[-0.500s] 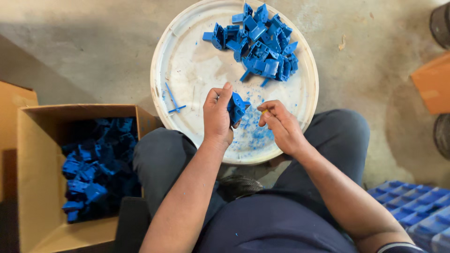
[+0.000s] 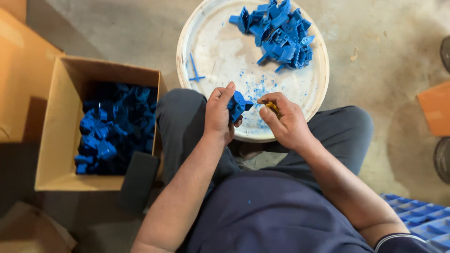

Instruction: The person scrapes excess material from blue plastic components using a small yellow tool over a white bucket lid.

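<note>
Two hands work over a round white tray, and the scene reads like this from left to right. At the far left an orange cardboard sheet (image 2: 21, 79) leans beside an open cardboard box (image 2: 56, 140) that stands on the concrete floor (image 2: 384, 84). Inside the box lies a heap of blue plastic parts (image 2: 115, 126), piled mostly toward its right half. Just right of the box sit the person's knees in grey trousers (image 2: 180, 126), and the white tray (image 2: 206, 51) rests on the floor beyond them, its near rim touching the legs. A loose blue plastic strip (image 2: 195, 70) lies on the tray's left part. The left hand (image 2: 219, 117) is held over the tray's near edge, its fingers curled and pinching a single blue plastic part (image 2: 237, 105) between thumb and fingertips. Blue shavings (image 2: 258, 89) speckle the tray just above that part. The right hand (image 2: 286, 122) is close beside it, fingers closed around a small yellow tool (image 2: 273, 108) whose tip points at the held part; I cannot tell whether they touch. Farther up the tray a pile of blue parts (image 2: 279, 33) sits near the far rim. At the right edge an orange box (image 2: 436, 115) shows, and blue crates (image 2: 417, 220) fill the lower right corner.
</note>
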